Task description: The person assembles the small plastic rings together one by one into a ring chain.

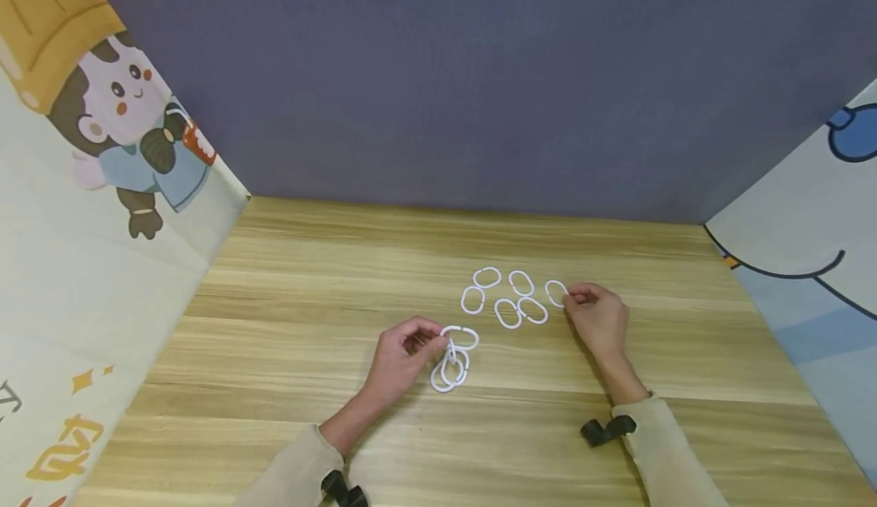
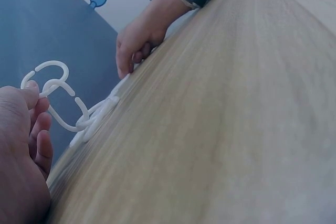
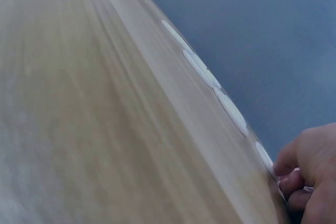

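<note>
Clamping linked white rings (image 1: 452, 352) between left-hand fingers (image 1: 433, 349), pinched a single ring (image 1: 548, 294) with right-hand fingers (image 1: 585, 289), near five loose rings (image 1: 520, 310) on the worktop (image 1: 479, 431)

- Left arm (image 1: 294, 465) slants in over the tabletop's (image 1: 288, 263) near edge, angled toward the right edge, light sleeve pushed just short of the wrist
- Left hand (image 1: 404, 355) has thumb and index pinched together, other fingers kinda loosely curled underneath
- Right arm (image 1: 664, 450) also crosses the near edge, leaning left
- Right hand (image 1: 599, 320) sits closer to the far edge than the left one, fingers bent, thumb-and-finger pinch aimed left
- Hands are well apart, btw
</note>
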A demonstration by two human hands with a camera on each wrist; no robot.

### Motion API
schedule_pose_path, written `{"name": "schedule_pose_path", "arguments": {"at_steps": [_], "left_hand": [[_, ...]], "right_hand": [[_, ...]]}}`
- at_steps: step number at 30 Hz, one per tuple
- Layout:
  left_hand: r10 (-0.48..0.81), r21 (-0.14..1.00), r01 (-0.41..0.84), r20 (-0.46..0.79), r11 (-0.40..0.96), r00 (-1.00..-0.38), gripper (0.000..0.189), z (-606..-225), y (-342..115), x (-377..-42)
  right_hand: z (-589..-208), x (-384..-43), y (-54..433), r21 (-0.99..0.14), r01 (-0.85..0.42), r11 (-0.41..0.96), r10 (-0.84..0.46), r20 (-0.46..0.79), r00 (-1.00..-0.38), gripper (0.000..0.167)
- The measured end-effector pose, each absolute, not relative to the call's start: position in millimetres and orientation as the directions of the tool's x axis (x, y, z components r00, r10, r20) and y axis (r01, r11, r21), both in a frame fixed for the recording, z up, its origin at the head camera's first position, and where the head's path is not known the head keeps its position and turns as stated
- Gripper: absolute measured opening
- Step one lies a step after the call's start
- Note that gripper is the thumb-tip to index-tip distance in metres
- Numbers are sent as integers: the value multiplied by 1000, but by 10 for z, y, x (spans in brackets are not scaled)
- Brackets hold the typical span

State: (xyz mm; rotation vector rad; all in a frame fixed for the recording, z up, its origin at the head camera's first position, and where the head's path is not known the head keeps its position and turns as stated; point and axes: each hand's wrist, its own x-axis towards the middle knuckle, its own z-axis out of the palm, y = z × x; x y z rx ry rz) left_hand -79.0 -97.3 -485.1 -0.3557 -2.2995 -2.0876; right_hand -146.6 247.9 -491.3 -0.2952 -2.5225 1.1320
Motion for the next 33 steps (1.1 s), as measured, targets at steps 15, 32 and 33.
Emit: {"name": "schedule_pose_path", "arguments": {"at_steps": [15,32,33], "left_hand": [[160,976,207,195,61,-968,8,-4884,-970,-806],[165,975,212,199,65,-966,9,-4880,-980,-808],[164,975,212,200,66,-966,9,-4881,-981,-807]], "right_hand": [[-4907,-1446,2504,-715,68,696,341,246,-907,10],[-4893,-1453,2500,-720,103,686,353,205,-913,11],[-4892,-1452,2497,-729,106,676,359,200,-912,12]]}}
